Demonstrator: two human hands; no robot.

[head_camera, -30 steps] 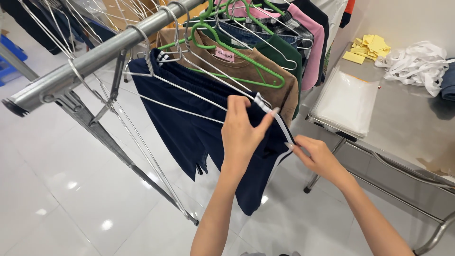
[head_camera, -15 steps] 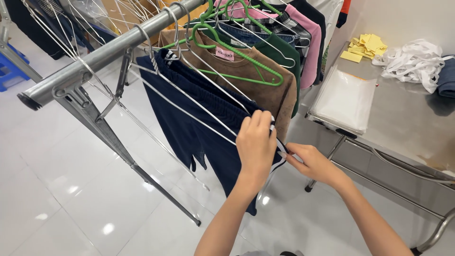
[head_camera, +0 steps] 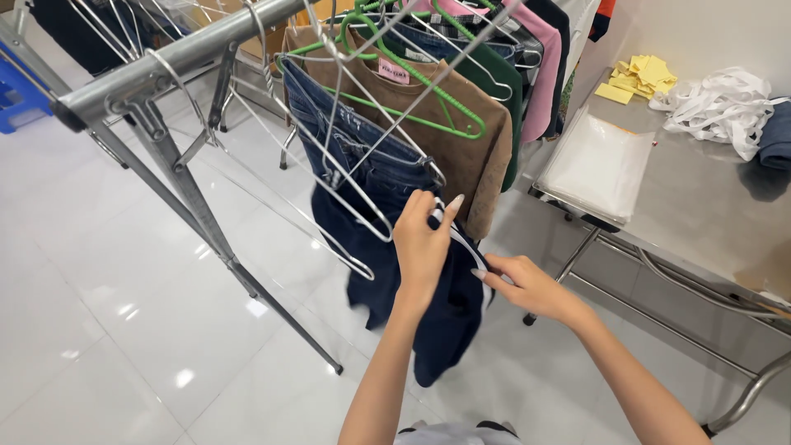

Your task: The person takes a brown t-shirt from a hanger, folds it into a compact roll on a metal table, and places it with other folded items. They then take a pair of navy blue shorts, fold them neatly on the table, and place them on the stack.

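Observation:
A dark navy garment (head_camera: 387,198) with white trim hangs from a wire hanger (head_camera: 362,169) on a metal clothes rail (head_camera: 165,66). My left hand (head_camera: 422,243) grips the garment's upper right edge by the white trim. My right hand (head_camera: 527,284) pinches the same white trim a little lower and to the right. Behind the navy garment hang a brown top (head_camera: 457,140) on a green hanger (head_camera: 412,82), a green garment (head_camera: 511,91) and a pink one (head_camera: 548,74).
Several bare wire hangers (head_camera: 272,156) hang on the rail to the left. At the right stands a steel table (head_camera: 709,206) holding clear plastic bags (head_camera: 593,161), yellow papers (head_camera: 638,78) and a white heap of bags (head_camera: 721,103). White tiled floor (head_camera: 124,297) lies below.
The view has drawn closer to the rail. Both hands have slid down and right along the white trim, and the navy garment now hangs straighter on its hanger.

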